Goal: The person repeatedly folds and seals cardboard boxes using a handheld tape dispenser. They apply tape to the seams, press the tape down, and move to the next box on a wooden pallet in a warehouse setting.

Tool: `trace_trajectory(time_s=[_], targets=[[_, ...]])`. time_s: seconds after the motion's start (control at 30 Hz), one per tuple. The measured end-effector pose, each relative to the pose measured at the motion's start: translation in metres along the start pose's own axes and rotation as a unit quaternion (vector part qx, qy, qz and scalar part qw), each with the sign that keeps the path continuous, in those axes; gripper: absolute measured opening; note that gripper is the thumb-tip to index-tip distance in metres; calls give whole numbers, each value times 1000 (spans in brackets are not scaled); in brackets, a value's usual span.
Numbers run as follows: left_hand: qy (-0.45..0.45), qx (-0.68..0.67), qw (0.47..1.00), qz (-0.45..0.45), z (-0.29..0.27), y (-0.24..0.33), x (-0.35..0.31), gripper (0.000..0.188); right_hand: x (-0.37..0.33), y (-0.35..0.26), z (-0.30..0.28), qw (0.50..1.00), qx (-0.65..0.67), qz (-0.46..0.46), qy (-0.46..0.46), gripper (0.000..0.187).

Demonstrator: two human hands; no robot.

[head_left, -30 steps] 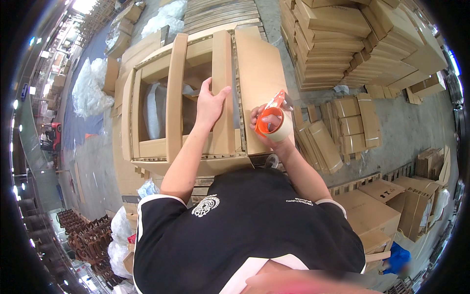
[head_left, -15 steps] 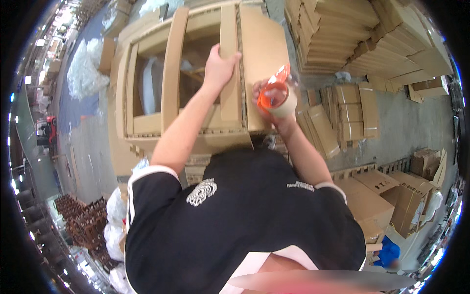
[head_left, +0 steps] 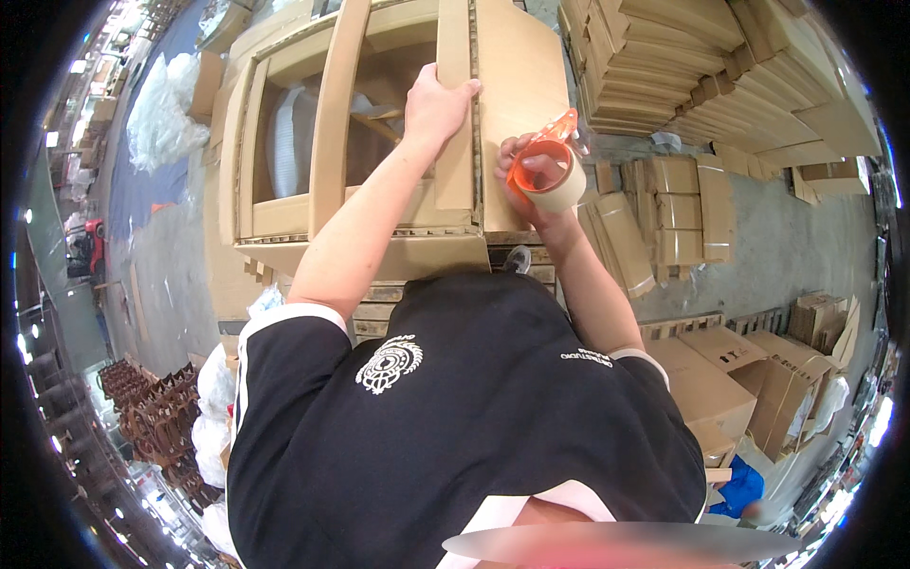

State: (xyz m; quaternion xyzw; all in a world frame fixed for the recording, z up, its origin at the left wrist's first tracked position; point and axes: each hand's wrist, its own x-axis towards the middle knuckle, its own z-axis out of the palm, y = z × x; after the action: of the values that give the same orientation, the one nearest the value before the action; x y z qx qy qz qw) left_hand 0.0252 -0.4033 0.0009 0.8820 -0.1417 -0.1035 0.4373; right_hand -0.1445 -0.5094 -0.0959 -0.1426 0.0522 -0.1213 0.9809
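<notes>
My left hand (head_left: 438, 109) is closed around a long upright cardboard strip (head_left: 455, 180), its thumb against the strip's right edge. That strip spans the top of a large cardboard carton (head_left: 365, 254). Through the openings beside the strips, a pale wrapped piece (head_left: 292, 142) shows inside, along with a tan bar. In my right hand (head_left: 512, 155) is an orange tape dispenser (head_left: 561, 126) carrying a wide roll of tape (head_left: 566, 190). The dispenser hovers above the carton's right flap (head_left: 517, 71), close to its near right corner.
Tall stacks of flat cardboard (head_left: 654, 66) stand at the far right, with bundled cardboard (head_left: 678, 209) nearer on the floor. Several cartons (head_left: 706, 384) sit at the lower right. Clear plastic wrap (head_left: 171, 109) lies at the left, and a wooden pallet (head_left: 374, 308) shows under the carton.
My left hand has shifted slightly farther along the strip, still gripping it. The tape dispenser has turned a little in my right hand and moved slightly right. The whole view has shifted slightly.
</notes>
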Motion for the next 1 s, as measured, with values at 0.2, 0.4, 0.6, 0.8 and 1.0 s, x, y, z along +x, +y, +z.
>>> trace_trajectory(time_s=[0.2, 0.4, 0.6, 0.8, 1.0], targets=[[-75, -100, 992, -24, 1, -35, 29, 71, -1, -2, 3, 1000, -9, 10, -12, 25], [-247, -106, 963, -13, -50, -69, 3, 77, -13, -9, 4, 999, -49, 2, 8, 29], [-471, 258, 838, 95, -110, -88, -41, 85, 14, -58, 102, 968, -214, -91, -91, 36], [-523, 211, 826, 3, -113, -88, -30, 76, 85, -10, 166, 879, -364, -133, -277, 28], [-520, 181, 832, 67, -118, -104, -25, 78, 76, 56, 83, 873, -485, -15, -37, 26]])
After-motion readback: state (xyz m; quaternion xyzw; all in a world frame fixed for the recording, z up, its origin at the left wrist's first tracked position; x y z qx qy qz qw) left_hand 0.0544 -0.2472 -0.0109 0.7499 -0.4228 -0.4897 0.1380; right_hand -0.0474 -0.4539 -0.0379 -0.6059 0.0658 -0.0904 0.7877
